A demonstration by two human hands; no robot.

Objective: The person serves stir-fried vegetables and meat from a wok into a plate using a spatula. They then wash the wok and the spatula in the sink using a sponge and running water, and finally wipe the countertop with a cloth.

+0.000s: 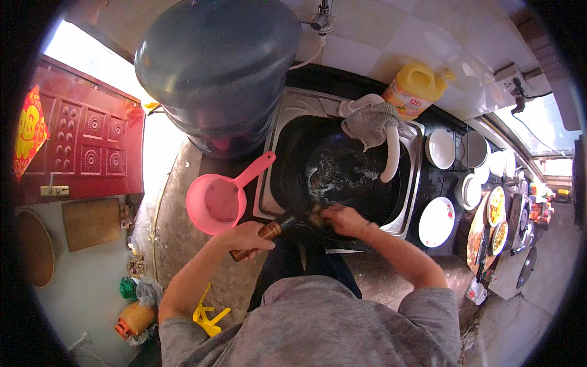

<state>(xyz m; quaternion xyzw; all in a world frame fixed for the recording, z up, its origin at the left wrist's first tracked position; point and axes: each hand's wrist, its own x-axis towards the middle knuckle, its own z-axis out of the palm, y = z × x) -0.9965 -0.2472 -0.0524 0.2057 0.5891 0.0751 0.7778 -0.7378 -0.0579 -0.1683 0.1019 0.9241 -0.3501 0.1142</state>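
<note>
My left hand (243, 236) is wrapped around the brown wooden handle (271, 229) of a black wok (293, 151). The wok sits in a steel sink (265, 195), with its handle over the near left corner. Inside the wok, near its front rim, my right hand (343, 220) holds a tan scrubber (316, 216), blurred and partly hidden by the fingers. Water glints across the wok's dark bottom. Over the sink bends a white tap hose (391, 156), with a grey mesh cloth (373, 123) draped on it.
A pink dipper (195, 202) lies left of the sink, below a large dark plastic barrel (215, 59). Behind the tap stands a yellow detergent jug (412, 89). White bowls (441, 149) and a plate (436, 222) are to the right, before dishes of food (496, 206).
</note>
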